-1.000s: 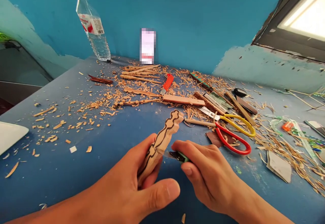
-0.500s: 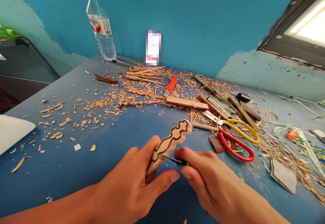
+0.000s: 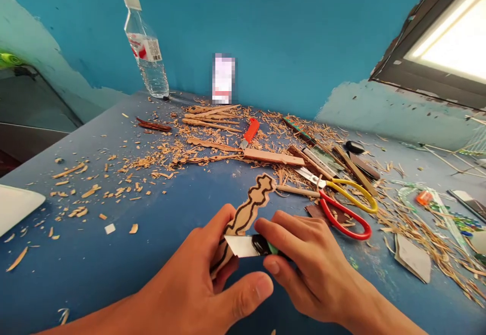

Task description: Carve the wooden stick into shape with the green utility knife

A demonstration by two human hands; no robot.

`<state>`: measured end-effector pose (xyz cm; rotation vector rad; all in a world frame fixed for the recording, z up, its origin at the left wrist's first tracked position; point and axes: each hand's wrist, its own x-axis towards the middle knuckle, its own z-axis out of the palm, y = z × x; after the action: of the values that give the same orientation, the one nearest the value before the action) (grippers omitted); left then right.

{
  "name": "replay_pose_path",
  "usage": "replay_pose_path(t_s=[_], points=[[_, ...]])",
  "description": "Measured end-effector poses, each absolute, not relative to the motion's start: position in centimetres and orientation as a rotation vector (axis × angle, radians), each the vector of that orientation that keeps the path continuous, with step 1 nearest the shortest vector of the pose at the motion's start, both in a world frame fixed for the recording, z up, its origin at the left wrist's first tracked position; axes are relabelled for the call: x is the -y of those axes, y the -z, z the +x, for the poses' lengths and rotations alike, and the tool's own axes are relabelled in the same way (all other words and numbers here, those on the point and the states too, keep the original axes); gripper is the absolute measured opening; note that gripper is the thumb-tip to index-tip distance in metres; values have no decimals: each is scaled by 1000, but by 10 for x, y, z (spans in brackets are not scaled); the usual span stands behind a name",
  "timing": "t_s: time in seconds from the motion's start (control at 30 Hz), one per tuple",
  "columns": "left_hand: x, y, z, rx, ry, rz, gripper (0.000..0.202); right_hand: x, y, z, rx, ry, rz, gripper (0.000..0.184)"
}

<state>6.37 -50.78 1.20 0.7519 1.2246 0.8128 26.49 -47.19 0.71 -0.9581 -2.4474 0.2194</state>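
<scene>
In my left hand (image 3: 201, 266) I grip a pale piece of wood (image 3: 248, 211) with a wavy dark outline drawn on it. It slants up and away from my palm, its lower end hidden by my fingers; my left thumb sticks out to the right. My right hand (image 3: 307, 259) is closed round the dark and green handle of a craft knife (image 3: 243, 246). The broad, flat side of the blade faces me, and its tip lies over the wood near my left fingers.
Red-and-yellow-handled scissors (image 3: 345, 208) lie to the right, beside wooden strips. A red utility knife (image 3: 250, 132) rests among wood shavings (image 3: 152, 158). A water bottle (image 3: 146, 56) and a blurred phone (image 3: 223, 79) stand by the wall; a white object (image 3: 18, 206) is at left.
The knife blade has rolled from edge-on to showing its flat side, and its tip has shifted slightly left and down along the wood. The whole view has shifted a little.
</scene>
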Motion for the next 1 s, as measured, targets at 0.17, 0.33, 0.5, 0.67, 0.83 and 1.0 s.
replay_pose_path(t_s=[0.17,0.33,0.5,0.67,0.83,1.0], points=[[498,-14,56,-1197,-754,1007,82,474,-9,267,2514,-333,-977,28],[489,-11,47,-1190,-661,1403,33,476,-4,264,2541,-246,-989,27],[490,-5,47,-1160,-768,1437,24,478,3,253,2501,116,-1052,34],[487,-1,50,-1224,-722,1361,26,476,9,248,2453,371,-1195,30],[483,-3,47,-1095,-752,1048,63,473,10,254,2368,239,-1151,30],[479,-14,43,-1062,-705,1065,47,475,2,261,2353,-180,-1052,29]])
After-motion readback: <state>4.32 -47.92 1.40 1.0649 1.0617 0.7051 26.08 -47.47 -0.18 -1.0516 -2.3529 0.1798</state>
